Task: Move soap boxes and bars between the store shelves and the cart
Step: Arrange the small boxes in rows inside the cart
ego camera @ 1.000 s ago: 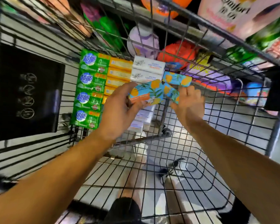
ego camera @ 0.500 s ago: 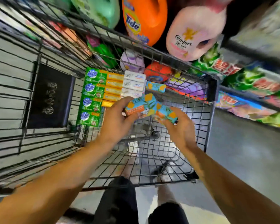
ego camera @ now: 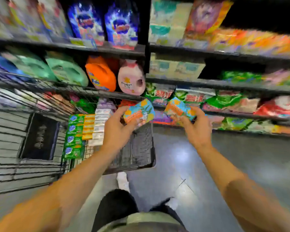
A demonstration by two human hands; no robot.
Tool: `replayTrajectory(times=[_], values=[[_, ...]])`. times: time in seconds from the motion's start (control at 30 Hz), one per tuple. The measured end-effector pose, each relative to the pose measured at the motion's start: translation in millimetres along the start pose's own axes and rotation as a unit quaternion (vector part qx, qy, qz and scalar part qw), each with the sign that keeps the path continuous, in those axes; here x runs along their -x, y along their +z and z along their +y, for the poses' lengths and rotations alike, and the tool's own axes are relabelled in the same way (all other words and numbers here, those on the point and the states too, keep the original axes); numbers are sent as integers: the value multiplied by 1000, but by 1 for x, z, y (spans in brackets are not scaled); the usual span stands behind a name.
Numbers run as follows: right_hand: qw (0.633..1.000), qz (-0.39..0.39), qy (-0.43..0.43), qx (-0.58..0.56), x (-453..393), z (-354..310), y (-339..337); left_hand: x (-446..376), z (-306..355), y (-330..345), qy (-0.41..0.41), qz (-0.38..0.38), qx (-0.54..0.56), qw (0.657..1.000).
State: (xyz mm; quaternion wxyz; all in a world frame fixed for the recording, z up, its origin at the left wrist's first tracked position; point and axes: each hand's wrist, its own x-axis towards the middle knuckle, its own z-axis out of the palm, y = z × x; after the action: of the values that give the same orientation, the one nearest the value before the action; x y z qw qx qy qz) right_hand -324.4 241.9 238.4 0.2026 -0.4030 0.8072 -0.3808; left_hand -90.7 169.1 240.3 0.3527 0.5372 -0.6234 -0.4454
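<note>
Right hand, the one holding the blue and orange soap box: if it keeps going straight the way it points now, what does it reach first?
Probably the green detergent bags on the lower shelf, just beyond the right hand and its soap box. Blur leaves depth uncertain.

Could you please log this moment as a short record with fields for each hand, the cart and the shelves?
left hand: left hand grips a blue-and-orange soap box, above the cart's right edge
right hand: right hand grips a second matching soap box, off to the cart's right, towards the shelves
cart: wire cart holds rows of green bars, yellow bars and white boxes
shelves: orange Tide jug and pink bottle behind the cart
image quality: motion-blurred, labels mostly unreadable
</note>
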Motion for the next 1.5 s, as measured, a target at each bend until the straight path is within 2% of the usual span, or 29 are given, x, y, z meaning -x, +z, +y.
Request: replayTrajectory(times=[0.17, 0.37, 0.63, 0.83, 1.03, 1.5], values=[[997, 75, 1, -21, 7, 22, -106, 31, 71, 66, 63, -36, 1, 997], [988, 145, -38, -29, 5, 49, -217, 57, 157, 136, 151, -44, 7, 987], [976, 207, -53, -28, -1, 70, -319, 70, 240, 206, 210, -69, 16, 975], [970, 230, -75, -33, -17, 76, -361, 52, 282, 243, 219, -70, 48, 972], [969, 227, -99, 5, -51, 78, -387, 6, 320, 267, 276, -59, 25, 959], [963, 211, -165, -16, -206, 39, -412, -154, 396, 317, 327, -4, -16, 945]])
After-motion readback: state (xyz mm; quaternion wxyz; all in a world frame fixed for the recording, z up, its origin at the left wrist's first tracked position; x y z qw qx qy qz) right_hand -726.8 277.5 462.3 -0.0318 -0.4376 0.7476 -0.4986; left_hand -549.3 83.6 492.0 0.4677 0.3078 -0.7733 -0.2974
